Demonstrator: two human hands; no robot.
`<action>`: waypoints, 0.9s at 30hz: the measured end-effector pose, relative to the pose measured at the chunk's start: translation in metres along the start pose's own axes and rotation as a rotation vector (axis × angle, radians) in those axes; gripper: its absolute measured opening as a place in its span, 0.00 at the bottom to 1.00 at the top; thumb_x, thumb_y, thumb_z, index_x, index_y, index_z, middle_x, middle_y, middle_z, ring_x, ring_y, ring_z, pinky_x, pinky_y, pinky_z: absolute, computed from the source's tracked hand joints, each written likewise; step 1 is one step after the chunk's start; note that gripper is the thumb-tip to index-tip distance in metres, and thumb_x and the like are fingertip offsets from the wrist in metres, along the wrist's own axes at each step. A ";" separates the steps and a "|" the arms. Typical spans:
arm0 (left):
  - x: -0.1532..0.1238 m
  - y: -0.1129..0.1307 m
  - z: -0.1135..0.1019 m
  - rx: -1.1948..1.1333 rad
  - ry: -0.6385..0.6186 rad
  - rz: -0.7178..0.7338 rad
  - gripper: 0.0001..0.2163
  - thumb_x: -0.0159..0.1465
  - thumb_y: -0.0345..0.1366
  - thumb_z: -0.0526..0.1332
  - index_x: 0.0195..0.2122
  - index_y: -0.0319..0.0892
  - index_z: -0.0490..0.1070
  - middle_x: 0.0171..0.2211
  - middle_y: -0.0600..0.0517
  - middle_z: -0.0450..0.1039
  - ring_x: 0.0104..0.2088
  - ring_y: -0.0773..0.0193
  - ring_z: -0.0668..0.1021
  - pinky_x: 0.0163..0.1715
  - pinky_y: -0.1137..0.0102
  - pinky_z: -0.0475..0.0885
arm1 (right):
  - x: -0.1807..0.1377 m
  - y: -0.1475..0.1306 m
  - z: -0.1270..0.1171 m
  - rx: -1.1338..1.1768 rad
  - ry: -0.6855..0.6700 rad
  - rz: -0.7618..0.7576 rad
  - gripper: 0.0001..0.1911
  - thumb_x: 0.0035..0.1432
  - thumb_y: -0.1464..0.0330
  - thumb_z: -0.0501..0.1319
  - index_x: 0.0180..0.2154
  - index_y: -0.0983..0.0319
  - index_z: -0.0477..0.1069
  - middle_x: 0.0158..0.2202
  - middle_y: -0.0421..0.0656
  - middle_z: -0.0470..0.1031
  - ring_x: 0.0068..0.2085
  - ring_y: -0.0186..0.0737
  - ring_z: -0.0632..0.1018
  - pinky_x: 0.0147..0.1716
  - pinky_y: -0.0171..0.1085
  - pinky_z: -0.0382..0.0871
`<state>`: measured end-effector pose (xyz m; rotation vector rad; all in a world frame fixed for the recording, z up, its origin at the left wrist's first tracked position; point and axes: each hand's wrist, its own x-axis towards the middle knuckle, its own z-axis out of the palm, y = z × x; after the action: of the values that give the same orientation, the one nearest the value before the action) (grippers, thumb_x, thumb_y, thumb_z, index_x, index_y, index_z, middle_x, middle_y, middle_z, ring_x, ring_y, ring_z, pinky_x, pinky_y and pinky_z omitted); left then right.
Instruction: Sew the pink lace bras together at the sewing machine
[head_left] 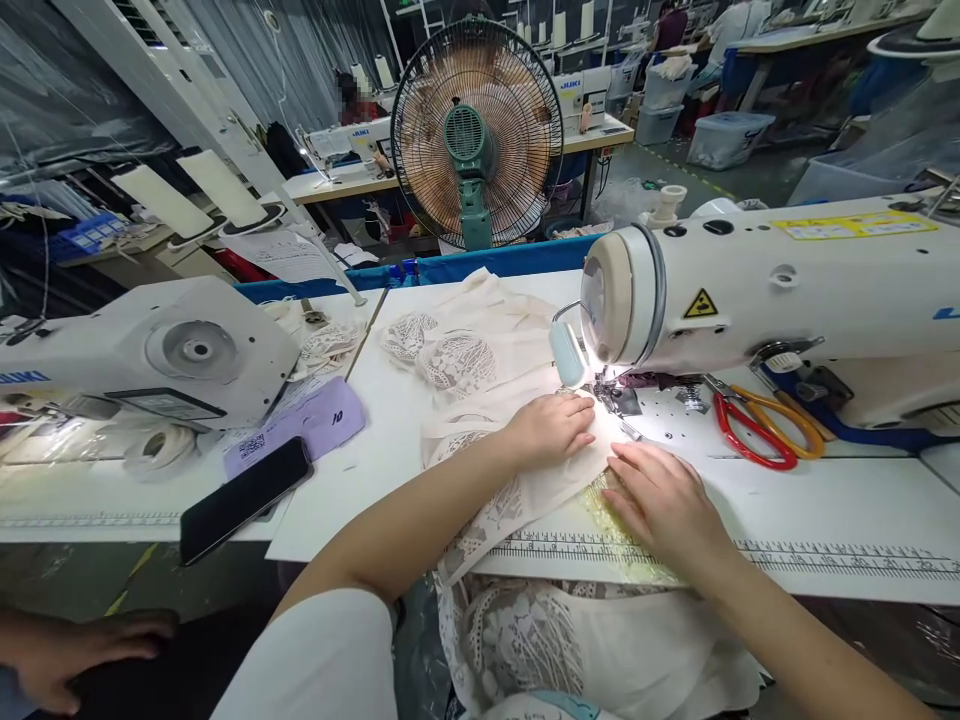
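Observation:
Cream lace-trimmed fabric (480,400) lies bunched and partly flat on the white sewing table, its edge reaching the lit needle area of the sewing machine (720,290). My left hand (551,430) rests palm down on this fabric, fingers stretched toward the presser foot (611,395). To its right, my right hand (664,500) lies with fingers apart at the fabric's edge, over a strip of yellowish lace (607,510). The fingertips of both hands are close to the foot but apart from it. More cream lace fabric (532,640) hangs below the table's front edge.
Scissors with red and orange handles (765,430) lie right of the needle. At left are a black phone (246,498), a purple card (330,418) and a second machine (195,350). A fan (476,135) stands behind. Another person's hand (82,650) shows at lower left.

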<state>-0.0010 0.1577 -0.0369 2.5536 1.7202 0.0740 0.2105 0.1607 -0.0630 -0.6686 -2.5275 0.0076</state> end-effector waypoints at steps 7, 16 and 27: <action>0.003 -0.003 -0.002 -0.007 0.006 0.014 0.19 0.68 0.42 0.49 0.54 0.36 0.66 0.57 0.46 0.65 0.56 0.58 0.68 0.56 0.64 0.63 | 0.001 -0.001 0.001 -0.013 -0.004 0.045 0.17 0.64 0.62 0.48 0.44 0.64 0.71 0.47 0.49 0.74 0.51 0.49 0.71 0.48 0.46 0.63; 0.003 -0.005 -0.001 -0.013 0.025 0.024 0.19 0.67 0.42 0.51 0.53 0.36 0.67 0.56 0.45 0.66 0.55 0.57 0.68 0.53 0.63 0.66 | 0.001 -0.001 0.001 0.000 -0.001 0.061 0.18 0.64 0.62 0.49 0.43 0.64 0.72 0.47 0.51 0.74 0.50 0.50 0.71 0.47 0.48 0.65; 0.016 -0.027 -0.009 0.038 0.114 0.193 0.13 0.65 0.37 0.55 0.45 0.37 0.71 0.51 0.43 0.70 0.52 0.55 0.71 0.52 0.60 0.67 | 0.006 -0.001 0.010 0.019 -0.078 0.069 0.21 0.62 0.61 0.48 0.50 0.65 0.68 0.54 0.52 0.69 0.56 0.51 0.68 0.51 0.51 0.65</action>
<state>-0.0204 0.1826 -0.0303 2.7873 1.5173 0.2012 0.2007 0.1643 -0.0683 -0.7607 -2.5744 0.0837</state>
